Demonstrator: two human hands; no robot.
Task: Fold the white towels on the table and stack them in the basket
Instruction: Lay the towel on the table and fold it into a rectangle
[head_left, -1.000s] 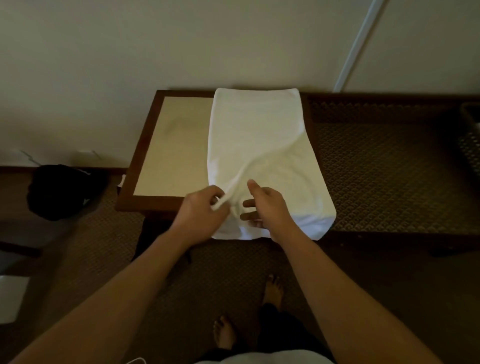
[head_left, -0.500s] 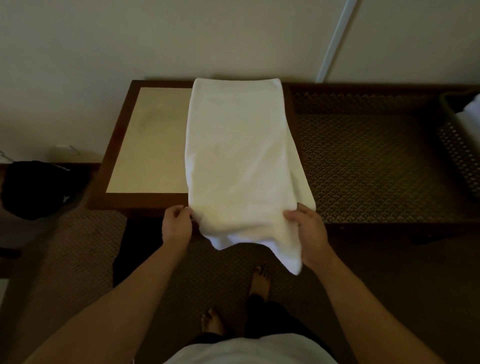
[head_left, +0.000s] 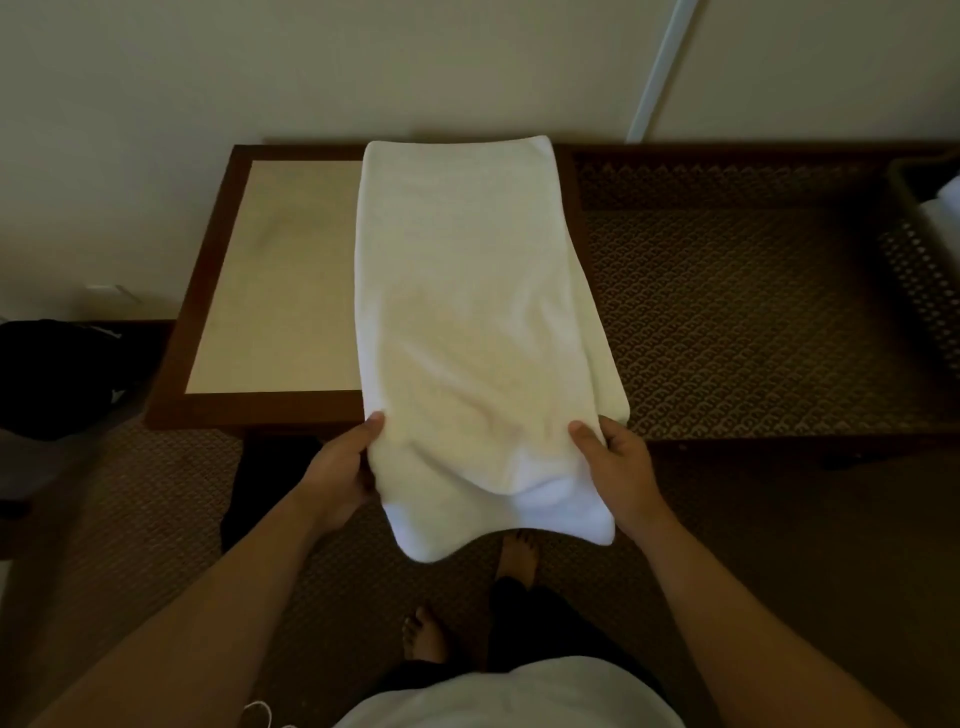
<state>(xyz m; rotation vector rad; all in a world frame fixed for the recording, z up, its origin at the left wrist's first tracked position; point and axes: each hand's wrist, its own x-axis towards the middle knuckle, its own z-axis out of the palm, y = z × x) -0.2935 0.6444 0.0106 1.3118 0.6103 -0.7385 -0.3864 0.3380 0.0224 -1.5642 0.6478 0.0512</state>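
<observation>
Between our two hands, the white towel (head_left: 467, 322) is lying lengthwise, its far end resting on the table (head_left: 270, 280) and its near end hanging off the edge. Our left hand (head_left: 337, 473) is pinching the near left corner, thumb on top, and our right hand (head_left: 618, 467) is pinching the near right corner likewise. We are judging this as mid-fold: the next move is probably carrying the gripped end away from us onto the far end, corners matched. Far to the right of our grip, the basket (head_left: 924, 270) is sitting, something white showing inside.
</observation>
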